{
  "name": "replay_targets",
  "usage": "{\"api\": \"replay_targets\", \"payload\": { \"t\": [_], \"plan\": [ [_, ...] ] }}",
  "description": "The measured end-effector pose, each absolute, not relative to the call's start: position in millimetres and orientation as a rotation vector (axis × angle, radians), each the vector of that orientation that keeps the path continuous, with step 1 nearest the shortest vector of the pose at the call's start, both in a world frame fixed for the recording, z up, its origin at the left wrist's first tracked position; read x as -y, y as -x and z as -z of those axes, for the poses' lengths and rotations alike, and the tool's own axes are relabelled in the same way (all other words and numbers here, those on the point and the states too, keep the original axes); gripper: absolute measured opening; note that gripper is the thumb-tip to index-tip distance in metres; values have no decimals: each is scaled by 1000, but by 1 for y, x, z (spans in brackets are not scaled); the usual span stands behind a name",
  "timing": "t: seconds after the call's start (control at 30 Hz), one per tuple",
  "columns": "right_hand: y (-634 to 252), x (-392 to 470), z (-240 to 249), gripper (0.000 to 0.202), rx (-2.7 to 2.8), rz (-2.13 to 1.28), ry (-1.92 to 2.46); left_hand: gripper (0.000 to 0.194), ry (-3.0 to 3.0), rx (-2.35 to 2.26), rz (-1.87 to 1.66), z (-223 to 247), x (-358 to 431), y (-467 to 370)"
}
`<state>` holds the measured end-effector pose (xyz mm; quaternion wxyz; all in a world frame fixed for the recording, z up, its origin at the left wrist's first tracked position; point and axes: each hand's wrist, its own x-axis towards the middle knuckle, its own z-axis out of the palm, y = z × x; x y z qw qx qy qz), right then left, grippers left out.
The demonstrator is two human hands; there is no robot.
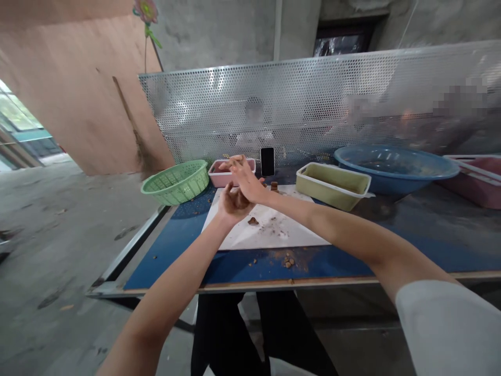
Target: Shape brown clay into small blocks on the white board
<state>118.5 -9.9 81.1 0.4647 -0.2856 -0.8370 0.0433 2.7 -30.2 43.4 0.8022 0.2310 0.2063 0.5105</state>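
Over the white board, my left hand (234, 204) is turned palm up with its fingers partly curled. A dark brown lump that looks like clay (239, 200) lies in that palm, partly hidden. Across the top of it rests my right hand (247, 180), palm down, fingers stretched out and smeared with brown. Below the hands, a small brown clay piece (253, 221) lies on the white board (274, 237) among dark crumbs. Another small brown block (274, 186) sits near the board's back edge.
A green basket (176, 184), pink tray (219, 179) and phone (267, 162) stand behind the board. Rightward are an olive tray (332, 184), blue basin (395, 166) and pink bin (479, 183). Crumbs (288, 261) dot the blue tabletop (168, 256). A perforated metal panel (297, 104) rises behind.
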Motion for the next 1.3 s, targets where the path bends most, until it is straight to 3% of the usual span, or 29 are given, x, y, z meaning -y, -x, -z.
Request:
{"api": "replay_targets", "payload": {
  "t": [0.3, 0.5, 0.6, 0.8, 0.97, 1.17, 1.3],
  "plan": [
    [-161, 48, -30, 44, 2263, 218, 869, 32, -545, -499, -1196, -26, 30, -26],
    [-177, 47, -19, 52, 2375, 246, 880, 56, -693, -568, -1074, -42, 29, -33],
    [-187, 40, -14, 51, 2357, 214, 930, 56, -612, -542, -1051, -49, 23, -32],
    [-198, 31, -8, 31, 2238, 29, 1055, 47, -715, -659, -1034, -34, 12, -36],
    [-206, 25, 6, 31, 2136, -118, 1134, 32, -1430, -768, -1170, -7, 13, -27],
    [-211, 27, 25, 34, 2212, -98, 1291, 22, -2395, -880, -1037, -4, 9, 3],
    [-214, 29, 26, 32, 2216, 7, 1374, 23, -2637, -789, -904, -2, 3, 7]
  ]
}}
